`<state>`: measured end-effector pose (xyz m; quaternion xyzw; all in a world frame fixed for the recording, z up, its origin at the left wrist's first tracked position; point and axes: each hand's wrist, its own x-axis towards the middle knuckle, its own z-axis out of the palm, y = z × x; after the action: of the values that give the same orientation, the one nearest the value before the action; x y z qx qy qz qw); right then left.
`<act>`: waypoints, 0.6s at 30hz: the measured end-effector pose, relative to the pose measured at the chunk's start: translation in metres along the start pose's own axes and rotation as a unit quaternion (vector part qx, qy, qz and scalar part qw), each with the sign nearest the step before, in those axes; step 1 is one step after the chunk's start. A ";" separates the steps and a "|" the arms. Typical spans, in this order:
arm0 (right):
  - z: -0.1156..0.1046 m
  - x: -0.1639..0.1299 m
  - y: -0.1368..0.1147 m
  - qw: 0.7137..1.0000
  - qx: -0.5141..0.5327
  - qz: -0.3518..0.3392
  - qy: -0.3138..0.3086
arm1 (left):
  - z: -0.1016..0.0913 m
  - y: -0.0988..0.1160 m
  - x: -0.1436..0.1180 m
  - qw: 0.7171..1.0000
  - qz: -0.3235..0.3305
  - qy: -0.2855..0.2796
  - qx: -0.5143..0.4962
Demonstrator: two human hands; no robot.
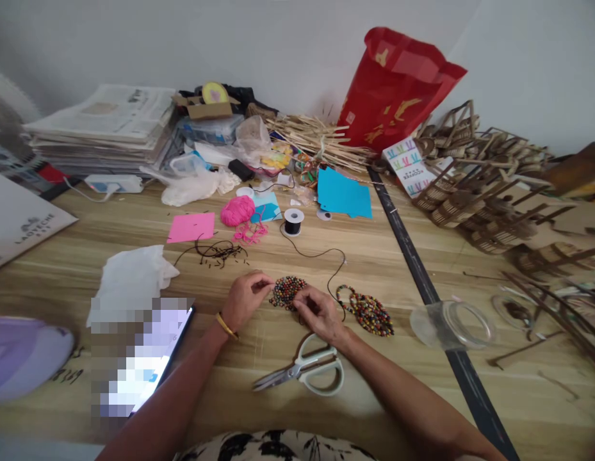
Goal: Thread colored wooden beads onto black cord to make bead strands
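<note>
Wooden bead cluster (287, 292) pinched by left hand (246, 301), right hand (319, 314) curled palm-down, fingertips gripping its edge

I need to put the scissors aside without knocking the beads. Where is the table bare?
Bare wood lies between the scissors and the black strip, below the bead pile. Another patch sits between pink paper and white cloth. The back edge is crowded.

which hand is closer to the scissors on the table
Right. The right hand lies just above the scissors, its wrist almost over the handles. The left hand is farther, up and to the left, at the beaded piece.
</note>
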<state>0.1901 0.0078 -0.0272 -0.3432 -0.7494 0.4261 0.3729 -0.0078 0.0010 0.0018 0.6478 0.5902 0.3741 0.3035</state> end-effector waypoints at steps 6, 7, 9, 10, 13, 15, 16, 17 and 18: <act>0.000 0.001 0.000 1.000 -0.012 -0.008 0.013 | 0.004 -0.006 -0.002 0.987 0.069 -0.030 0.145; 0.000 0.001 0.000 1.000 -0.015 -0.010 0.013 | 0.004 -0.007 -0.002 0.984 0.075 -0.037 0.154; 0.000 0.001 0.000 1.000 -0.018 -0.009 0.012 | 0.005 -0.009 -0.002 0.981 0.080 -0.044 0.171; 0.000 0.000 0.001 1.000 -0.018 -0.007 0.012 | 0.005 -0.010 -0.002 0.979 0.080 -0.045 0.180; 0.000 -0.001 0.001 1.000 -0.011 0.000 0.012 | 0.006 -0.012 -0.002 0.976 0.079 -0.043 0.199; 0.001 -0.002 0.001 1.000 -0.001 0.005 0.010 | 0.007 -0.012 -0.003 0.975 0.081 -0.045 0.202; 0.001 -0.002 0.001 1.000 0.002 0.007 0.007 | 0.007 -0.013 -0.003 0.974 0.082 -0.044 0.205; 0.001 -0.002 0.002 1.000 0.005 0.012 0.005 | 0.007 -0.013 -0.003 0.973 0.082 -0.043 0.209; 0.001 -0.002 0.002 1.000 0.006 0.015 0.006 | 0.008 -0.013 -0.004 0.972 0.084 -0.049 0.213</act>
<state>0.1908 0.0063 -0.0299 -0.3547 -0.7396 0.4341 0.3726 -0.0087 -0.0008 -0.0138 0.7622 0.5842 0.2321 0.1544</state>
